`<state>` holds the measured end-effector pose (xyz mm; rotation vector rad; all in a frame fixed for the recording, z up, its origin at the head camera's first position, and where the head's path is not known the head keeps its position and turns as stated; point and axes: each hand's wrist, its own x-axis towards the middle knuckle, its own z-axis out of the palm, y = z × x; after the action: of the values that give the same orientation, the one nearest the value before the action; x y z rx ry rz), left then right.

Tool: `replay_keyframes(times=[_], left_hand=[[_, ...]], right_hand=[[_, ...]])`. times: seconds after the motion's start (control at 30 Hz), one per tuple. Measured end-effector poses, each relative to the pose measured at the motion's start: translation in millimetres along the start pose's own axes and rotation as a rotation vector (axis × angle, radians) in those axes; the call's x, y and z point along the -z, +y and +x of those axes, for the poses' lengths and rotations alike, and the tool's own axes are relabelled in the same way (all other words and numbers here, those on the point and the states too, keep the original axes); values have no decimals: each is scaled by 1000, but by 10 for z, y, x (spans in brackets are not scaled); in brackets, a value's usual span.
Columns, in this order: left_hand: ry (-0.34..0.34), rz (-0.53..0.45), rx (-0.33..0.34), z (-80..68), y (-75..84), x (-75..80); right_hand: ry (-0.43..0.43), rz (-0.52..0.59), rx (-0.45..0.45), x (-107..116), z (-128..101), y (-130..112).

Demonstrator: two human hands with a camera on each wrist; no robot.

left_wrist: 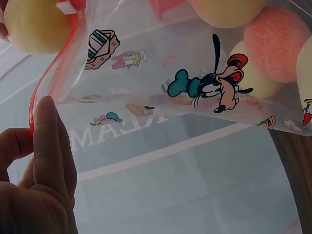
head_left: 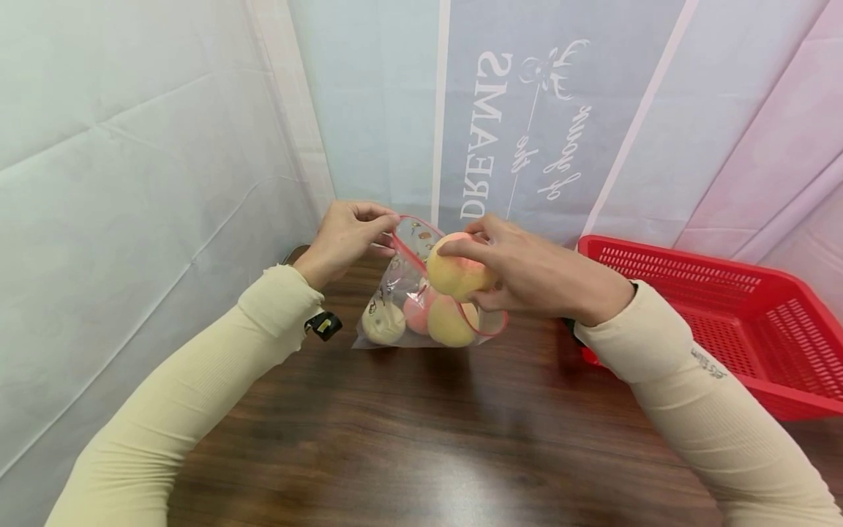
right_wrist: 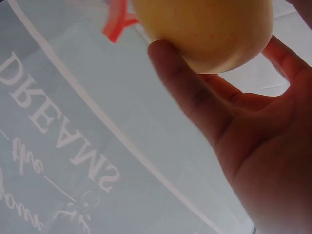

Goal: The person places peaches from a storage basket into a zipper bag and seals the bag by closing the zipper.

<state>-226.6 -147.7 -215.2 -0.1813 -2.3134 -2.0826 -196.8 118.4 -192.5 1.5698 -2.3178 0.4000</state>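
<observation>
My left hand (head_left: 347, 238) pinches the red-edged mouth of a clear zip bag (head_left: 397, 282) printed with cartoon figures. In the left wrist view, the thumb and fingers lie on either side of the red zip strip (left_wrist: 45, 83). Several round fruits sit in the bottom of the bag: a pale one (head_left: 383, 324), a pink one (head_left: 418, 311) and a yellow one (head_left: 448, 326) among them. With curled fingers my right hand (head_left: 536, 271) grips a yellow peach (head_left: 451, 272) with a pink blush, at the bag's open mouth. The right wrist view shows only the lower part of this peach (right_wrist: 209, 34).
A red plastic basket (head_left: 744, 380) with slotted walls stands at the right on the dark wooden table (head_left: 395, 432). Behind the table hangs a pale curtain (head_left: 375, 110) with printed lettering; white cloth (head_left: 151, 183) covers the left side.
</observation>
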Motion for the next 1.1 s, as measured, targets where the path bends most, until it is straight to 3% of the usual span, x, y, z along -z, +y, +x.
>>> replay_keyframes(times=[0.23, 0.6, 1.1], left_hand=[[16, 5, -10, 3, 0, -18], [26, -7, -5, 0, 0, -56], [-29, 72, -38, -49, 9, -85]], right_hand=[[0, 2, -12, -131, 30, 98], [-61, -96, -191, -156, 11, 156], [2, -88, -193, -81, -212, 200]])
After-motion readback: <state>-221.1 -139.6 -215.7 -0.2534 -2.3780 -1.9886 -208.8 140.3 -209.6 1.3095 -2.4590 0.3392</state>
